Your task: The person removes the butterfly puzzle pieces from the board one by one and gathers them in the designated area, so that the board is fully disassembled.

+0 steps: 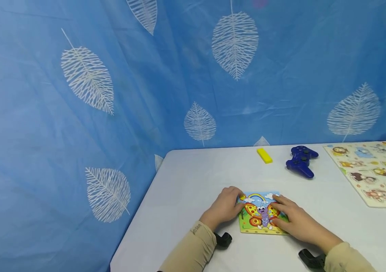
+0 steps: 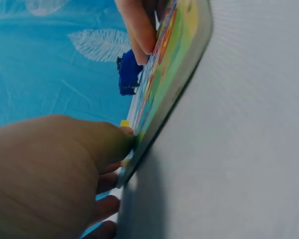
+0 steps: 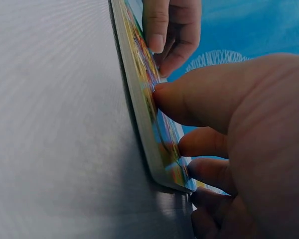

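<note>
Left hand (image 1: pixel 225 207): knuckles up, forearm in a tan sleeve, fingers bent against the left edge of the butterfly puzzle board (image 1: pixel 261 214); grip set at that edge, thumb (image 2: pixel 120 142) touching the board's rim in the left wrist view. Right hand (image 1: pixel 295 219): palm down over the board's right part, fingertips (image 3: pixel 162 97) pressing its printed face, fingers nearly straight, grip not closed round anything. Butterfly puzzle board: flat on the white bench (image 1: pixel 186 189), near the front edge, between the two hands; its right portion hidden under the right hand. Animal puzzle tray (image 1: pixel 373 172): far right on the bench, holding animal pieces in their recesses, cut off by the frame edge. Blue game controller (image 1: pixel 301 160) and yellow block (image 1: pixel 264 155): toward the back of the bench, well apart from the hands. Black wrist mounts (image 1: pixel 223 239): partly visible beneath both sleeves. Blue leaf-print curtain (image 1: pixel 111 83): behind the bench.
</note>
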Available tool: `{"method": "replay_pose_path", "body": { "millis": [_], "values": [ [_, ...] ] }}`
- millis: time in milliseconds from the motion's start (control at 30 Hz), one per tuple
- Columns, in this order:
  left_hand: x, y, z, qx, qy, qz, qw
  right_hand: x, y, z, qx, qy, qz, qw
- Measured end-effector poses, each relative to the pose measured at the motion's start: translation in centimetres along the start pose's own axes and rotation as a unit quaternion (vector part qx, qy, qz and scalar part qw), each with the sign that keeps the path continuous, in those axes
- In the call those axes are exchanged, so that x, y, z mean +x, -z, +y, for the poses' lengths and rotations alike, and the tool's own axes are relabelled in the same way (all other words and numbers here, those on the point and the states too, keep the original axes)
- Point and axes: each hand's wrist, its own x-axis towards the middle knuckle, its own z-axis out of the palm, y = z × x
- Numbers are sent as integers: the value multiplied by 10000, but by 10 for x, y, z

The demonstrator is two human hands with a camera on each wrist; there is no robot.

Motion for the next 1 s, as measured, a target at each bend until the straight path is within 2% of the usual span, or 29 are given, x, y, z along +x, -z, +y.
{"method": "replay_pose_path", "body": {
  "millis": [133, 300, 567, 667, 767, 1000],
  "values": [
    [-1, -5, -2, -125, 378, 38, 9992, 0, -1, -1, 14, 41, -35, 10000],
    [2, -7, -2, -220, 387, 83, 9990, 1, 2, -3, -41, 95, 23, 9999],
    [0, -3, 3, 543, 297, 319, 9976, -1, 4, -3, -165, 23, -19, 9999],
    [-1, -2, 4, 656, 264, 278, 9971, -1, 4, -5, -241, 36, -55, 9997],
    [0, -3, 4, 530, 329, 145, 9979, -1, 4, -6, -289, 53, -58, 9996],
    [5, -7, 1, -186, 650, 14, 9977, 0, 5, -6, -287, 45, -104, 9995]
  ]
}}
